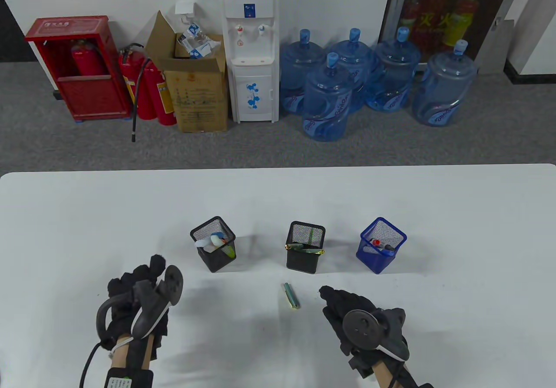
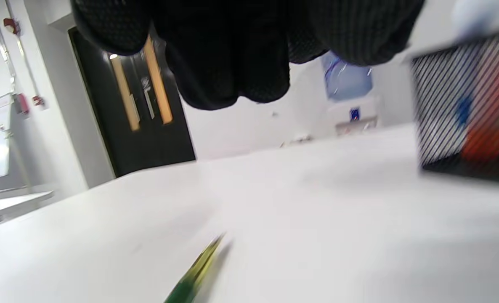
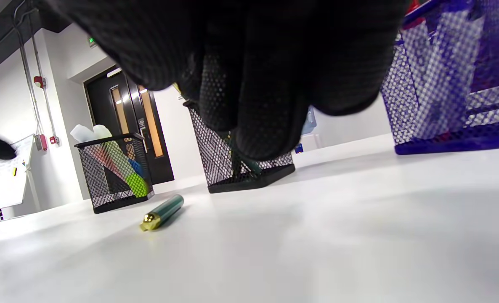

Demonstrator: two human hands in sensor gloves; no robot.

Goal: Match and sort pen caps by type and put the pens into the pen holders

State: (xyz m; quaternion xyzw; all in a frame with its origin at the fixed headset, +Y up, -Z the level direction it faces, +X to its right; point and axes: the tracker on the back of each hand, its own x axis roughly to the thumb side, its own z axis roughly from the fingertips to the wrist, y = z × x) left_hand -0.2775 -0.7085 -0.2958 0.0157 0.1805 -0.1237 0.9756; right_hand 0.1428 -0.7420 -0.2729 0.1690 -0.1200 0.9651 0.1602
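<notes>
Three mesh pen holders stand in a row: a left black holder (image 1: 213, 253) with coloured markers, a middle black holder (image 1: 304, 260) with green pens, and a blue holder (image 1: 378, 258) with a red-capped pen. A short green cap with a gold tip (image 1: 291, 295) (image 3: 162, 213) lies on the table in front of the middle holder. My right hand (image 1: 333, 300) rests just right of it, fingers stretched out, holding nothing. My left hand (image 1: 140, 280) hovers at the left with loosely curled fingers (image 2: 228, 67). Under it, a blurred green-and-yellow pen (image 2: 195, 272) lies on the table.
The white table (image 1: 456, 214) stretches wide to both sides and behind the holders. On the floor beyond its far edge stand water bottles (image 1: 325, 97), a water dispenser (image 1: 249, 49), a cardboard box and fire extinguishers.
</notes>
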